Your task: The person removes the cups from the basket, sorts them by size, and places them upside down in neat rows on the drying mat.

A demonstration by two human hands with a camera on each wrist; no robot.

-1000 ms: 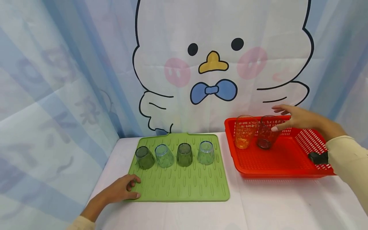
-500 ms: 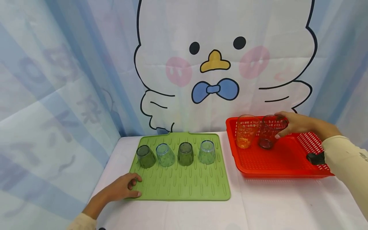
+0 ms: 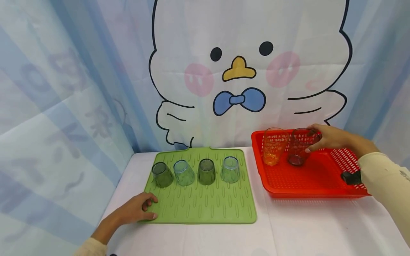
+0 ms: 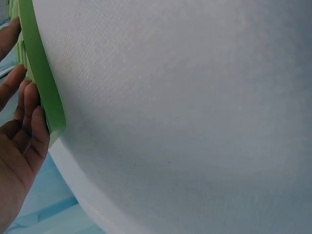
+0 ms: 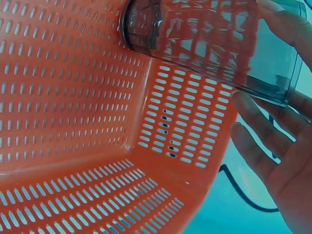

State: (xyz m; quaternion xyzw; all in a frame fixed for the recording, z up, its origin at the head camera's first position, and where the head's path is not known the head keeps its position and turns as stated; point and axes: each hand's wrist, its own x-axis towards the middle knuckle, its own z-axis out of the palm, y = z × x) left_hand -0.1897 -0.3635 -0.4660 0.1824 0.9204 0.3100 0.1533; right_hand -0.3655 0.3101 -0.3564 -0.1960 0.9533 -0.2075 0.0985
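A tall dark-tinted drinking glass (image 3: 296,153) stands upright at the back of the red basket (image 3: 307,195). My right hand (image 3: 333,137) holds it near the rim from the right, thumb in front; in the right wrist view, the thumb lies along the glass (image 5: 209,44) and the fingers are at its other side. Just left of it is a tall orange-tinted glass (image 3: 271,156). My left hand (image 3: 136,209) rests at the front left corner of the green drying mat (image 3: 208,209), fingers loosely bent, touching its edge (image 4: 46,83) in the left wrist view.
Several short tumblers stand upside down in a row on the mat: a dark one (image 3: 162,175), a bluish one (image 3: 184,173), another dark one (image 3: 206,172) and a second bluish one (image 3: 230,170). A printed curtain (image 3: 237,124) hangs behind the white table (image 3: 224,240).
My right hand has come down and left onto the dark-tinted glass and taken hold of it near the rim. The glass still stands in the basket. My left hand has stayed put.
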